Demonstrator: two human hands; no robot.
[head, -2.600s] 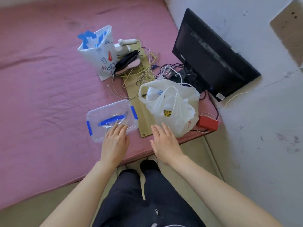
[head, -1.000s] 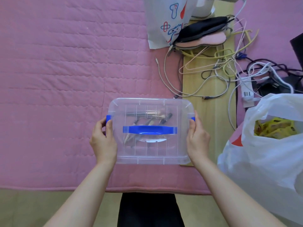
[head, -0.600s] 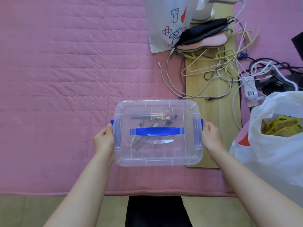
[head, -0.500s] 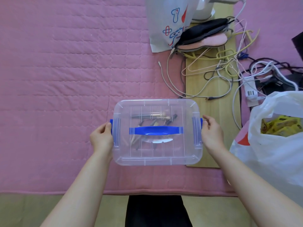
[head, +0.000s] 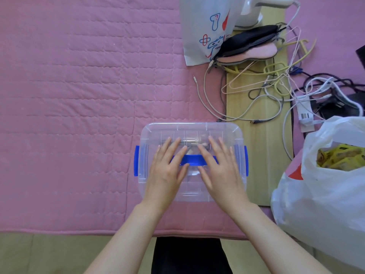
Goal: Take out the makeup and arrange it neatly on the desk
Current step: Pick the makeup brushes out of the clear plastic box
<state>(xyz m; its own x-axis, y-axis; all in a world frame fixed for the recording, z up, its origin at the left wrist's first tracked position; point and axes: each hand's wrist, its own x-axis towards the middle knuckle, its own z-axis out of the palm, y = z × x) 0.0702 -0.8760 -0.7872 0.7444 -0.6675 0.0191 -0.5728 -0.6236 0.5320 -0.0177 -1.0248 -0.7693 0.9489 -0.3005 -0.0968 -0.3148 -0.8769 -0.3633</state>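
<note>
A clear plastic box with a blue handle and blue side latches lies on the pink quilted surface near its front edge. Its lid is on, and both side latches stand swung outward. Makeup brushes show dimly through the lid. My left hand lies flat on the lid's left half with straight fingers. My right hand lies flat on the right half, fingers spread, covering the handle's right end.
A white plastic bag with yellow packets stands at the right. A wooden board with tangled cables lies behind and right of the box. A printed paper bag and insoles are at the back.
Both hands have left the blue side latches, which now stand swung out, and moved inward onto the top of the lid. The box has stayed in place.
</note>
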